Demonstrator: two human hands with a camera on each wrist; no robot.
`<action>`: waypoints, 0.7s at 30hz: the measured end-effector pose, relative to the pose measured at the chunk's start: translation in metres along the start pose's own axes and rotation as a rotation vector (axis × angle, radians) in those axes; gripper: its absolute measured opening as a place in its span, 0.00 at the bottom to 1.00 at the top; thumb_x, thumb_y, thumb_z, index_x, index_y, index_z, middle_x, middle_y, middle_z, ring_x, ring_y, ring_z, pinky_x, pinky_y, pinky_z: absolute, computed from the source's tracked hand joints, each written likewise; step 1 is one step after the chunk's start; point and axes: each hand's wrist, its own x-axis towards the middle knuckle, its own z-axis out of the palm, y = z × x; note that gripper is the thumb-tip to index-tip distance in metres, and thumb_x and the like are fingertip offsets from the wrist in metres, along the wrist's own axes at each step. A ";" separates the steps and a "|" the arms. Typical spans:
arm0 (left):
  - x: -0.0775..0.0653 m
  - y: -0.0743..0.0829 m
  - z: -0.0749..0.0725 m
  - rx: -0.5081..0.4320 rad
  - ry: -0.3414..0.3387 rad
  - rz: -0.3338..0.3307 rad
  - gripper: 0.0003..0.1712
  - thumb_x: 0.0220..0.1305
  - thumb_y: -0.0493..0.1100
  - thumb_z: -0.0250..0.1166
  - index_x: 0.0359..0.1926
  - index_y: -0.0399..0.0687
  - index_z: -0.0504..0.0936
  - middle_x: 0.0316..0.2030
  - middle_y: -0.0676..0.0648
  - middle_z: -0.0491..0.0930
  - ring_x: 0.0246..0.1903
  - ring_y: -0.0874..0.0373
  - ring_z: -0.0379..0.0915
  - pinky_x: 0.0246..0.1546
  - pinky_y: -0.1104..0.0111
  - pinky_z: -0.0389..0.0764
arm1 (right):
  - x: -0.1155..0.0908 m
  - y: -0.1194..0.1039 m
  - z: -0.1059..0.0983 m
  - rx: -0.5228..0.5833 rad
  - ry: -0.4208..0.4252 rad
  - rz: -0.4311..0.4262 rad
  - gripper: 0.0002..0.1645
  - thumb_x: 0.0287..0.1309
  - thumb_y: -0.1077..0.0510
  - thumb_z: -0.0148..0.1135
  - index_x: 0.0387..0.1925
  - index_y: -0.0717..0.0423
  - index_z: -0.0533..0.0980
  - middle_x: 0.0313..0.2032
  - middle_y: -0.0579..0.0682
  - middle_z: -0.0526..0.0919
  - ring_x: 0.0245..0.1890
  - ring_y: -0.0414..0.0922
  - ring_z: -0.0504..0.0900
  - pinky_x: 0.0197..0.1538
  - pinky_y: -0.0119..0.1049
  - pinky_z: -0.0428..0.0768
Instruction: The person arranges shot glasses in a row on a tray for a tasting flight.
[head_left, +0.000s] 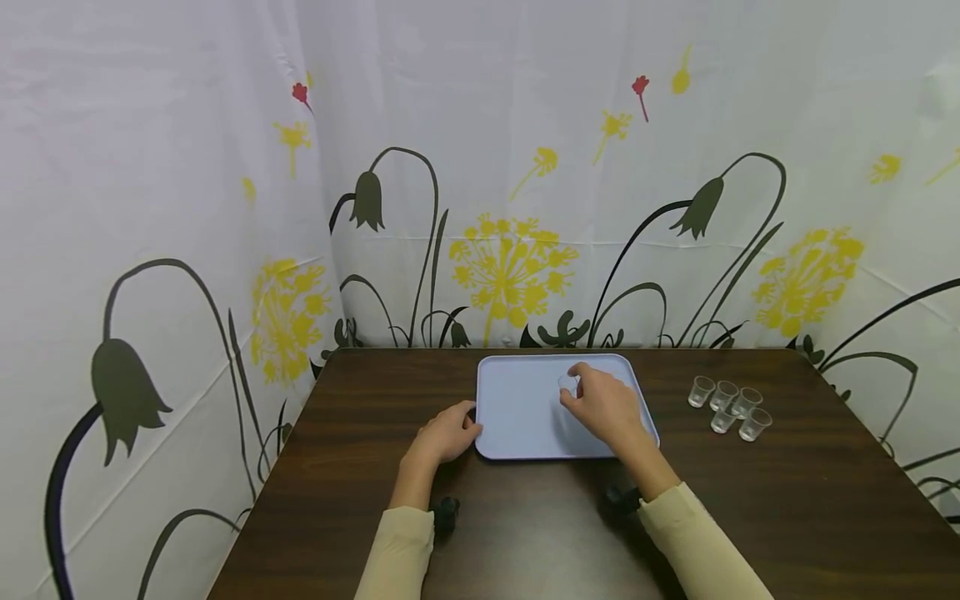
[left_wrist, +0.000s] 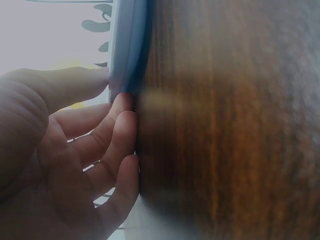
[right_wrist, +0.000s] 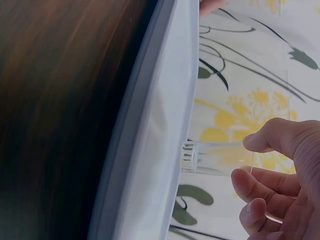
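A pale blue tray (head_left: 517, 408) lies toward the far side of the dark wooden table. My left hand (head_left: 444, 432) holds its left edge; in the left wrist view the thumb (left_wrist: 85, 82) is at the rim and the other fingers curl close to the tabletop. Over the tray's right half, my right hand (head_left: 603, 404) pinches a small clear cup (right_wrist: 217, 157) by its rim between thumb and fingers. The cup is upright, its ridged base low at the tray; the tray's rim partly hides whether it touches.
Several more small clear cups (head_left: 724, 395) stand grouped on the table to the right of the tray. A white curtain (head_left: 480, 108) printed with flowers hangs behind the table (head_left: 825, 500) and along its left side.
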 end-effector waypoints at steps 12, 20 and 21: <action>-0.001 0.004 0.007 -0.001 0.003 0.009 0.33 0.76 0.56 0.64 0.77 0.53 0.73 0.36 0.57 0.80 0.33 0.57 0.76 0.49 0.48 0.72 | 0.006 -0.018 0.016 0.028 -0.050 -0.013 0.23 0.65 0.44 0.69 0.57 0.48 0.84 0.30 0.41 0.86 0.26 0.42 0.79 0.27 0.43 0.75; 0.002 0.000 0.004 -0.008 0.003 0.001 0.35 0.75 0.57 0.65 0.78 0.54 0.72 0.36 0.56 0.80 0.32 0.57 0.76 0.48 0.49 0.72 | 0.014 -0.031 0.028 0.051 -0.083 -0.021 0.23 0.66 0.42 0.69 0.57 0.47 0.83 0.32 0.41 0.86 0.27 0.42 0.79 0.29 0.42 0.76; 0.003 -0.001 0.003 -0.010 0.002 0.000 0.35 0.75 0.57 0.65 0.78 0.54 0.72 0.36 0.56 0.80 0.32 0.57 0.76 0.48 0.49 0.71 | 0.015 -0.033 0.028 0.057 -0.087 -0.021 0.23 0.66 0.42 0.69 0.57 0.47 0.83 0.33 0.41 0.87 0.27 0.42 0.80 0.29 0.43 0.76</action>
